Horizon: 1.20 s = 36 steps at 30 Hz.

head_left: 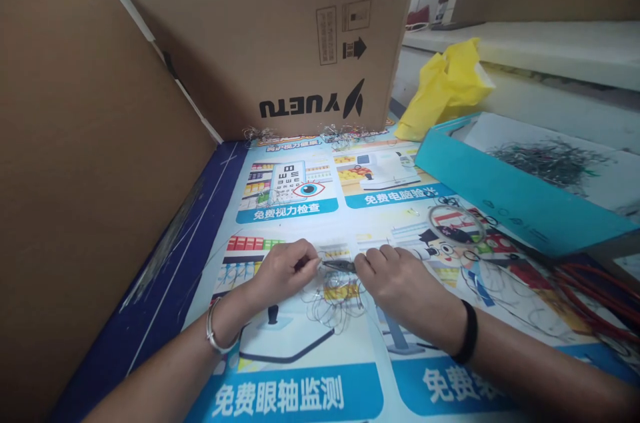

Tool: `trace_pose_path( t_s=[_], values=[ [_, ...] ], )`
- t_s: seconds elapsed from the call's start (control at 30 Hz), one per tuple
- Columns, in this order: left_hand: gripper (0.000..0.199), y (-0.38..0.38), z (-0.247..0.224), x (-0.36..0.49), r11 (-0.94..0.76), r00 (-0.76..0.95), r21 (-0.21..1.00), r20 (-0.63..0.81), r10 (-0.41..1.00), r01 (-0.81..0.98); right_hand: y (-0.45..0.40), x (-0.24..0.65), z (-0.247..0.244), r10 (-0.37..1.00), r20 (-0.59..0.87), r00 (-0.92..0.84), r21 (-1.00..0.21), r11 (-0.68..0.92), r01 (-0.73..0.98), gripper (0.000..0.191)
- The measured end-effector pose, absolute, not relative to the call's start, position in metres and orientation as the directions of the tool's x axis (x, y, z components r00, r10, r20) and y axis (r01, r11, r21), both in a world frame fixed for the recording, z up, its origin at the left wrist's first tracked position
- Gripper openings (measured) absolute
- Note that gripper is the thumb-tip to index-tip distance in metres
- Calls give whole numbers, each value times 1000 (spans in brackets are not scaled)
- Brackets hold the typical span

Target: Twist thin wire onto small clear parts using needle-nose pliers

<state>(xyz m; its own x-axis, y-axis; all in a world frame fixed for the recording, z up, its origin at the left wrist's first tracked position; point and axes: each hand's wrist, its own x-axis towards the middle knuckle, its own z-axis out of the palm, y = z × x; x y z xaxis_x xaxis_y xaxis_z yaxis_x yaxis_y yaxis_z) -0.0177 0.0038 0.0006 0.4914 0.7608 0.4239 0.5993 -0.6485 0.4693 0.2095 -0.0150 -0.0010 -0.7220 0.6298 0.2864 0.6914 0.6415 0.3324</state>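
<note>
- Your right hand (395,273) is curled round a dark, pointed tool (340,265); most of the grip end is hidden inside your fingers.
- The tool lies between your hands, its tip pointing across to your left hand (291,269) and ending just beside those fingertips.
- Your left hand is curled, thumb and forefinger drawn together; whether they pinch a wire end is too small to tell.
- A loose tangle of wire (340,306) lies between your wrists, below the tool and nearer to you, on the printed top of the counter (310,229).
- Beyond your right hand and further right, a coil (456,224) lies on the counter.
- The blue box (500,189) stands past the coil, holding a heap of fine dark strands (550,163).
- A yellow bag (445,89) sits just behind the box; red cords (595,296) lie in front of it, beyond your right forearm.
- Cardboard (260,29) stands upright at the far side and along your left.
- More wire clumps (345,134) lie at the foot of the far cardboard.
</note>
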Motion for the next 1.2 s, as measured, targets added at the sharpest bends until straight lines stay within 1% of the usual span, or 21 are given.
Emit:
trace_pose_path(
  t_s=[0.1, 0.2, 0.3, 0.4, 0.5, 0.63, 0.77, 0.87, 1.0, 1.2],
  values=[
    [12, 5, 1, -18, -624, 481, 503, 398, 781, 598, -12, 210, -4, 640, 308, -704, 307, 634, 710, 11],
    [12, 5, -1, -20, -603, 463, 538, 387, 798, 590, -8, 211, -7, 685, 307, -661, 191, 636, 748, 4],
    [11, 5, -3, -21, -595, 450, 559, 390, 803, 578, -3, 215, -7, 743, 294, -601, 75, 609, 790, 10],
    [11, 5, -4, -21, -600, 447, 554, 400, 800, 578, -2, 218, -4, 752, 300, -586, 46, 603, 797, 13],
    [11, 4, -4, -21, -624, 443, 527, 440, 781, 576, -4, 218, -2, 739, 314, -596, 69, 608, 791, 11],
    [12, 1, -4, -18, -667, 427, 469, 522, 738, 579, -12, 213, 1, 726, 337, -599, 164, 582, 797, 5],
    [11, -5, -3, -12, -676, 407, 384, 579, 707, 629, -20, 207, 3, 701, 369, -610, 218, 572, 791, 6],
    [11, -8, -2, -8, -658, 373, 347, 609, 700, 668, -24, 202, 5, 691, 381, -614, 264, 555, 789, 9],
    [11, -10, 0, -5, -637, 344, 335, 623, 703, 695, -27, 197, 6, 689, 380, -617, 326, 525, 786, 14],
    [10, -10, -1, -6, -651, 376, 337, 602, 704, 680, -26, 197, 4, 695, 353, -626, 341, 528, 778, 14]
  ],
)
